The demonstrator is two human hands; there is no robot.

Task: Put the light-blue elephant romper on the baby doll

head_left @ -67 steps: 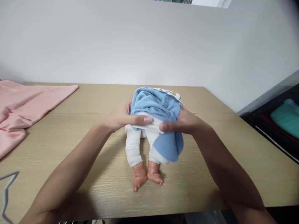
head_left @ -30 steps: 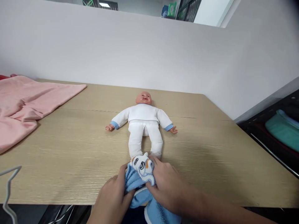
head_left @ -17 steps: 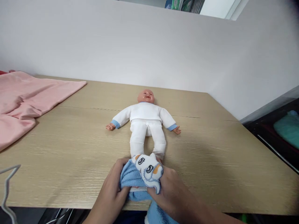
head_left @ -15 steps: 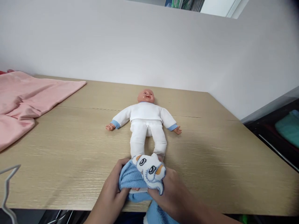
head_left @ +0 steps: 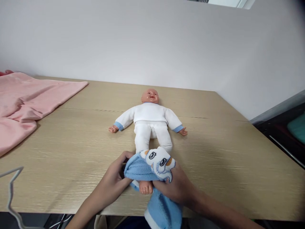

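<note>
A baby doll [head_left: 150,113] in a white top with blue cuffs lies on its back, its feet toward me. Blue trousers [head_left: 139,168] with a white cartoon animal face are gathered around one of its lower legs. The doll's bare foot [head_left: 145,187] sticks out of the leg opening. My left hand [head_left: 118,173] grips the fabric at its left side, thumb in front. On the other side, my right hand [head_left: 177,183] is closed on the fabric near the animal face. The other blue trouser leg [head_left: 164,208] hangs over the table's front edge. The doll's second foot is hidden.
A pink blanket [head_left: 21,108] is spread at the left of the wooden table [head_left: 214,165]. At the front left corner stands a bent grey metal rod [head_left: 10,194]. A wall [head_left: 133,41] rises behind the table. A dark case [head_left: 283,127] with teal cloth is at right.
Both hands have drawn the blue trousers up the doll's leg, away from me. The foot now shows through the leg opening. The view has tilted slightly down.
</note>
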